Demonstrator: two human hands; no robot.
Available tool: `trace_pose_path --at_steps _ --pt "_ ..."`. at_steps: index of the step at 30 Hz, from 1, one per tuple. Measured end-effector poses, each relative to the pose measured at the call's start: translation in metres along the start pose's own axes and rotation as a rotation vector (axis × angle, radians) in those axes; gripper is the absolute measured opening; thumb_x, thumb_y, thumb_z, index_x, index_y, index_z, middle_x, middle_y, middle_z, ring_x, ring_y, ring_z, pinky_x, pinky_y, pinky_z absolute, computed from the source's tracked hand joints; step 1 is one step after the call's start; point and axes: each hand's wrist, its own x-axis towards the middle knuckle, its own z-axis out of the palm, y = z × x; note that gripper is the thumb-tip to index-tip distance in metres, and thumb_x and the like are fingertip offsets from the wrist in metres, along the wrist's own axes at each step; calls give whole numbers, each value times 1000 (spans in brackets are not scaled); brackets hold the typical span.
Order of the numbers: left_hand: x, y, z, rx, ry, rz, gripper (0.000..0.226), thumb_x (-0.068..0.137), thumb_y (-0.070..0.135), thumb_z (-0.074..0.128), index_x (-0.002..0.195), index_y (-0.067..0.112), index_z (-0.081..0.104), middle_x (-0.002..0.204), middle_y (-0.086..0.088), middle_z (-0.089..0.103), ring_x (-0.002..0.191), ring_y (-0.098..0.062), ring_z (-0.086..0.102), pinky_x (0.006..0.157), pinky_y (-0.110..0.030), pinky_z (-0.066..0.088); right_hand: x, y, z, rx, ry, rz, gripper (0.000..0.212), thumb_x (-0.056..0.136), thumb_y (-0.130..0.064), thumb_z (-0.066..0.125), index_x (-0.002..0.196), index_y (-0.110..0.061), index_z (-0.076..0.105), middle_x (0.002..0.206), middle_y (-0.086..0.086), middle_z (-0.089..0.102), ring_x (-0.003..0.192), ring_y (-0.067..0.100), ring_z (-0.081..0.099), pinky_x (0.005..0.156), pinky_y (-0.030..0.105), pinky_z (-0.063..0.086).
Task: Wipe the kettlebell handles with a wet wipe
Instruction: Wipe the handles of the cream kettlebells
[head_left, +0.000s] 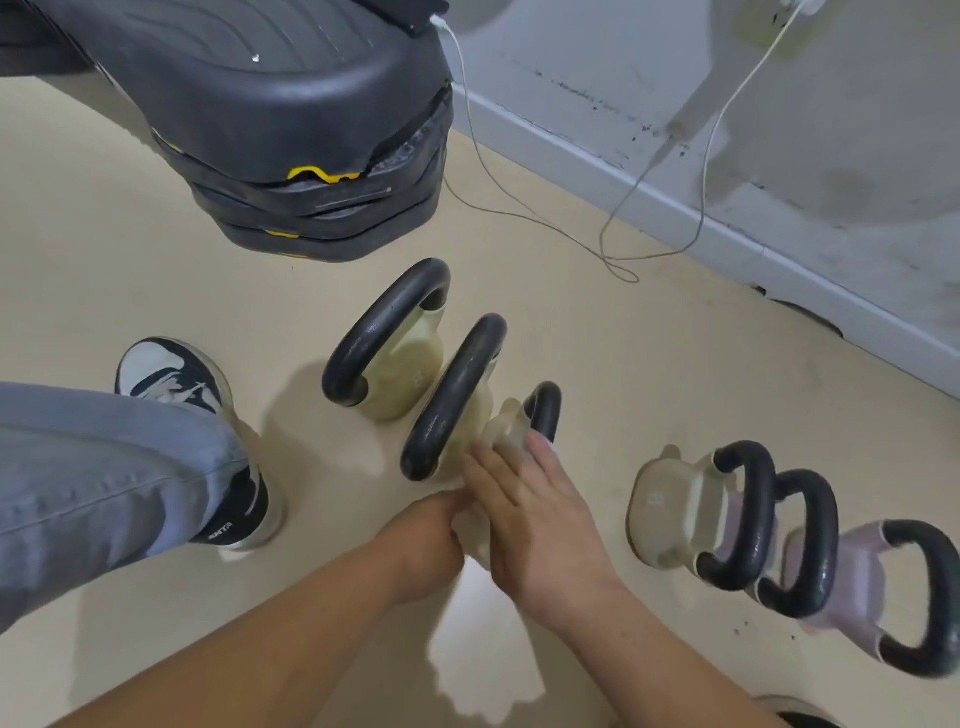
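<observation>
On the floor, well off its wall edge, the right hand (540, 519) presses fairly straight fingers and a scrap of white wipe (554, 451) against the third cream kettlebell (506, 434) below its black handle (544, 410), while the curled left hand (426, 545) touches it, though I cannot tell what it grasps.

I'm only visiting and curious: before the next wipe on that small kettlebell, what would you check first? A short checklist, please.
1. Wet wipe in hand: cannot tell; only a pale scrap shows by the right hand.
2. Small kettlebell steadied: ok; the left hand holds its body.
3. Its black handle reachable: ok; it sticks out past the fingers.
4. Room to work: not ok; the larger kettlebell stands close beside it.
5. White cable out of the way: ok; it lies over by the wall.
6. Three kettlebells on the right already wiped: cannot tell.
</observation>
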Motion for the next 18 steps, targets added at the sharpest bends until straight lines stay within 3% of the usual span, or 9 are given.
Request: trace_pose_path --at_steps 1,3,5,6,8,10,13,16,18 --pt "0 -1 0 6 -4 9 57 98 3 45 151 26 42 140 5 56 115 -12 57 78 3 31 10 5 -4 33 29 58 67 74 -8 54 141 -6 61 148 9 59 141 29 49 127 48 20" --pt "2 -4 1 9 5 4 64 97 3 42 150 38 39 132 11 57 97 -7 55 66 4 33 32 17 -13 151 78 216 69 77 -5 48 146 -4 55 157 14 48 148 34 41 129 45 16" --pt "5 -2 2 -46 19 -6 63 96 3 41 145 41 43 121 13 55 90 -6 52 68 0 36 55 28 -27 364 55 412 64 93 -10 34 156 -5 40 169 13 26 157 29 21 129 36 12" --pt "7 0 2 -76 35 4 60 96 3 41 143 40 46 119 12 55 91 -7 52 73 -4 37 65 33 -34 494 27 513 58 101 -13 32 158 -5 36 171 13 23 158 27 20 127 32 14" --pt "10 7 2 -135 52 0 49 96 5 41 137 30 51 116 5 57 94 -12 55 84 -17 44 81 46 -44 764 -31 714 50 107 -15 36 155 -5 39 161 11 41 146 28 40 120 33 30" --pt "17 11 4 -63 66 7 41 96 7 43 134 18 54 121 -6 63 107 -24 61 94 -31 49 90 55 -47 952 -67 863 48 106 -21 40 154 -16 45 146 1 56 127 24 56 112 39 44" --pt "23 16 4 -24 114 2 24 98 11 45 119 11 55 110 -9 64 99 -28 60 89 -39 51 92 55 -39 998 -9 924 42 105 -25 42 145 -22 54 134 0 65 117 19 62 105 38 50" --pt "25 19 3 -62 146 -18 9 99 16 44 103 23 49 98 -2 54 87 -21 50 80 -34 46 81 39 -32 860 121 839 42 108 -22 39 148 -16 48 144 1 56 131 20 53 107 29 40" --pt "27 20 3 -53 141 -3 18 101 19 45 90 33 43 98 0 52 86 -18 48 79 -31 44 68 24 -28 778 197 745 44 106 -17 40 150 -15 41 145 1 48 137 17 43 103 23 32"
